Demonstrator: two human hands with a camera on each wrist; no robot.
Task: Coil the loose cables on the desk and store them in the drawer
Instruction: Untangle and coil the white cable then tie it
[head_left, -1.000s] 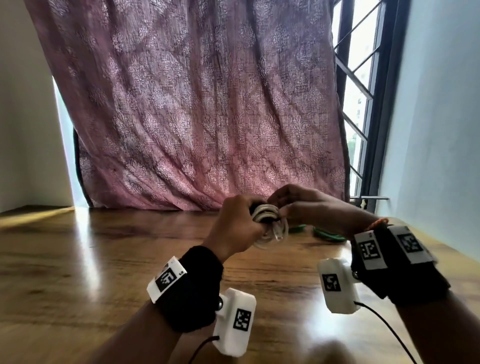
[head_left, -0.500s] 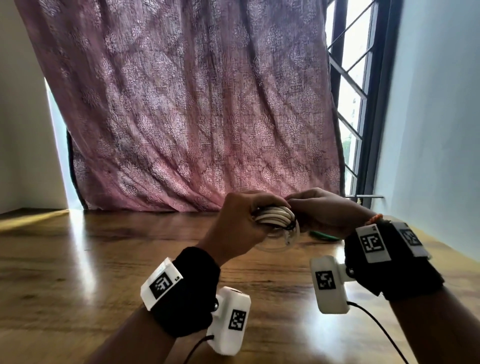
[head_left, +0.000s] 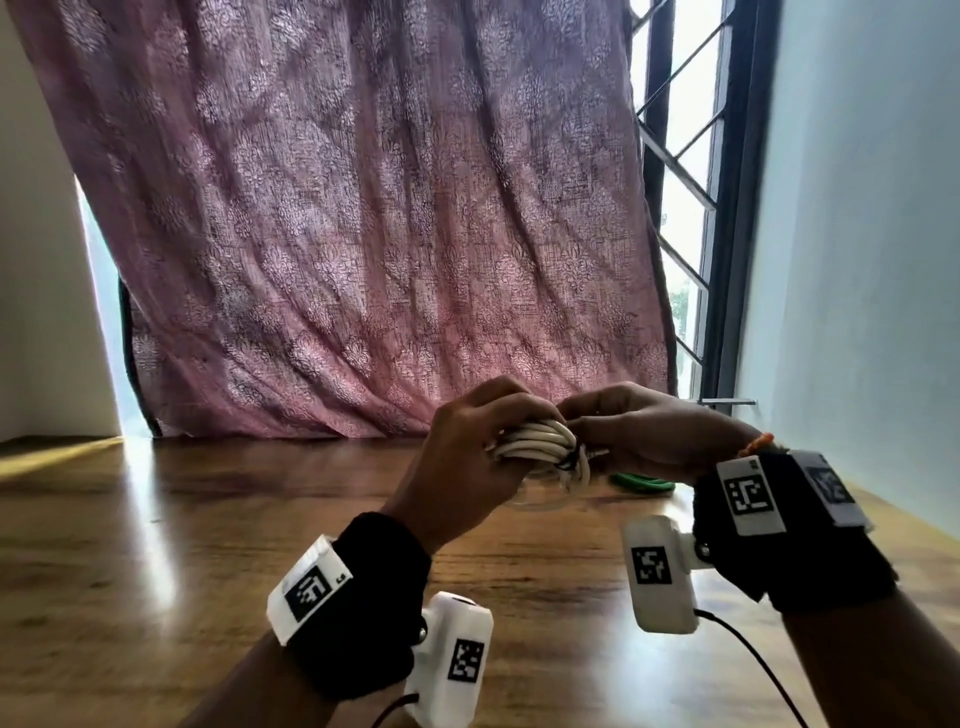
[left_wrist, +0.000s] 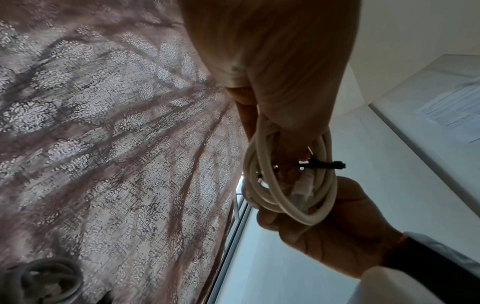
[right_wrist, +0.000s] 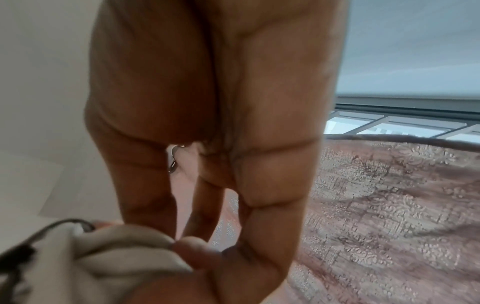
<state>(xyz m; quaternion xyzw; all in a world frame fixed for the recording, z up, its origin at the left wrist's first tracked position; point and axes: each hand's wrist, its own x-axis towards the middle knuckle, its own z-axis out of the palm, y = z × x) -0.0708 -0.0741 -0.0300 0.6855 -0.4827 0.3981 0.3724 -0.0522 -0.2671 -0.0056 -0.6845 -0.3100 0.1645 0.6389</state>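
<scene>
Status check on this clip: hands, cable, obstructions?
Left hand grips white cable coil; right hand pinches at its black tie. Green cable on desk. No drawer visible.

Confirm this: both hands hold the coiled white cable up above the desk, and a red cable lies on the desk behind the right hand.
One thing is wrong: the cable on the desk is green, not red, as the head view shows. The rest stands: the left hand and right hand hold the coiled white cable above the desk.
</scene>
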